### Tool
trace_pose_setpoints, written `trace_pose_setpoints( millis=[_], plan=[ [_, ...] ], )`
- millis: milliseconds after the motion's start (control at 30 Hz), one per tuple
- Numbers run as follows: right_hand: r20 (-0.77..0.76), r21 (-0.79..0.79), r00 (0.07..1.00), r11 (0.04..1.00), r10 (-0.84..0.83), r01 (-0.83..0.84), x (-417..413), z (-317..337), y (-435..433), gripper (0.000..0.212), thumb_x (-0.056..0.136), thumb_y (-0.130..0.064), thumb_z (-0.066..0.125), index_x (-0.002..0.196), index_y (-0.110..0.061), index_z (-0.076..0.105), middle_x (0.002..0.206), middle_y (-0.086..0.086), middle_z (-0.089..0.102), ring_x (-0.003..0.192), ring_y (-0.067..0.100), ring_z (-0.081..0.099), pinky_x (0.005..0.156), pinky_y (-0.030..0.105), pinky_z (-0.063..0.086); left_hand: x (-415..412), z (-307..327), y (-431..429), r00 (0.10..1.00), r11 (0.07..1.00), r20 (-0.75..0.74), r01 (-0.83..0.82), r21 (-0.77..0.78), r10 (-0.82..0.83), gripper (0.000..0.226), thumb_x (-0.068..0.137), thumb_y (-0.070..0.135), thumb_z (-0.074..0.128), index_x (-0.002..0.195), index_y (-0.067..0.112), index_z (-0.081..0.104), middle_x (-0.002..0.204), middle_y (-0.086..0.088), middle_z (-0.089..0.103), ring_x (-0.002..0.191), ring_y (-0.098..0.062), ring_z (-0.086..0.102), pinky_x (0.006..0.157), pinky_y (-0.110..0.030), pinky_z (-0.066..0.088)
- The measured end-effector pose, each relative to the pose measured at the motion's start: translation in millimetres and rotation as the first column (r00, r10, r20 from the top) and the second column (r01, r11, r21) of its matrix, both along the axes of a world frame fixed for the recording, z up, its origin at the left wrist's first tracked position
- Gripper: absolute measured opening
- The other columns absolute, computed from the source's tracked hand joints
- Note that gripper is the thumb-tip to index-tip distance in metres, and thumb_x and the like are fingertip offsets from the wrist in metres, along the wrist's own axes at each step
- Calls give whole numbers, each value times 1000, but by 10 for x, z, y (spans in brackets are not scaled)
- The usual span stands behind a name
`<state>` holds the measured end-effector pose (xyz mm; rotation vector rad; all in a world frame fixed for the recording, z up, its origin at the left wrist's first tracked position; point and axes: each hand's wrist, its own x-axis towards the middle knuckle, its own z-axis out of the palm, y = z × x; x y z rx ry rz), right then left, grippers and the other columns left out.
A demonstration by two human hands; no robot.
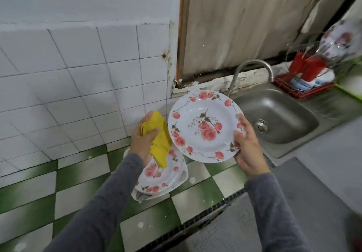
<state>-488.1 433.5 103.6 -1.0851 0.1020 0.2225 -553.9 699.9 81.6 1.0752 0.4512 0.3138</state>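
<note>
Yellow cloth (156, 140) sits bunched in our left hand (142, 140), fingers curled round it. Our right hand (247, 147) pinches the right rim of the rose plate (203, 126), thumb on its face, above the counter between the stack of plates (162, 175) and the sink (274, 114). To dry it well, we think we should hold the rim firmly and wipe the face in circles; being round, the plate has no long axis, and its face tilts up toward us.

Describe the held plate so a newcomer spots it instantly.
Start at the steel sink; left of it, the right hand grips a rose-patterned plate by its rim. Unlike the matching plates stacked on the counter below, it is raised and tilted.
</note>
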Motion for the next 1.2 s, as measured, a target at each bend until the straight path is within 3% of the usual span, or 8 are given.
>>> trace_pose_setpoints(
  millis=[200, 333, 433, 533, 700, 833, 1033, 1200],
  plan=[
    [50, -14, 973, 974, -226, 227, 0, 160, -1211, 51, 102, 4, 43, 138, -31, 54, 133, -1, 61, 99, 22, 73, 69, 37, 62, 431, 131, -1075, 985, 984, 17, 171, 45, -172, 49, 92, -1, 64, 119, 40, 63, 121, -1, 66, 109, -26, 65, 91, -46, 56],
    [91, -78, 930, 929, -355, 362, -4, 187, -2213, 54, 102, 4, 42, 138, -34, 53, 140, -1, 57, 114, 25, 67, 80, 37, 61, 743, 165, -2072, 962, 963, 51, 268, 31, -269, 46, 93, -5, 61, 118, 33, 66, 123, -11, 69, 108, -28, 68, 86, -45, 59],
    [143, -119, 892, 887, -429, 446, -39, 225, -2973, 53, 103, 3, 40, 146, -28, 48, 127, -10, 62, 115, 22, 66, 78, 32, 61, 931, 189, -2899, 943, 944, 58, 328, 26, -329, 51, 93, -7, 60, 113, 39, 67, 125, -9, 68, 112, -27, 66, 91, -45, 56],
    [195, -149, 843, 834, -501, 531, -88, 244, -3689, 52, 105, 2, 39, 147, -27, 46, 121, -14, 65, 114, 17, 67, 85, 34, 60, 1104, 213, -3736, 918, 921, 72, 389, 27, -390, 51, 93, -7, 60, 112, 40, 67, 123, -8, 69, 109, -25, 68, 82, -38, 59],
    [242, -183, 755, 736, -609, 652, -27, 254, -4566, 52, 105, 1, 39, 137, -39, 49, 132, -11, 59, 124, 20, 60, 101, 43, 52, 1381, 283, -4882, 886, 890, 86, 449, 82, -455, 57, 91, -9, 62, 105, 46, 71, 124, -6, 69, 112, -23, 67, 97, -48, 54],
    [273, -168, 706, 690, -653, 704, 153, 328, -5040, 51, 106, -4, 42, 137, -43, 49, 136, -6, 59, 123, 18, 61, 101, 44, 53, 1697, 304, -5513, 875, 878, 88, 466, 109, -476, 58, 90, -11, 61, 108, 44, 70, 122, -4, 69, 111, -20, 67, 98, -48, 54],
    [382, -159, 660, 657, -647, 737, 797, 358, -5562, 48, 107, -6, 39, 139, -41, 45, 138, -6, 57, 120, 9, 61, 87, 25, 57, 2428, 305, -6217, 871, 871, 82, 471, 141, -484, 59, 92, -6, 61, 96, 52, 73, 125, -4, 67, 112, -23, 66, 95, -51, 54],
    [469, -222, 649, 631, -599, 743, 1707, 404, -5904, 53, 106, -4, 38, 135, -47, 49, 147, -4, 52, 132, 15, 54, 108, 47, 48, 3243, 450, -6702, 911, 912, 110, 379, 159, -398, 51, 93, -6, 56, 112, 41, 68, 123, -2, 66, 104, -18, 65, 88, -37, 56]
  ],
)
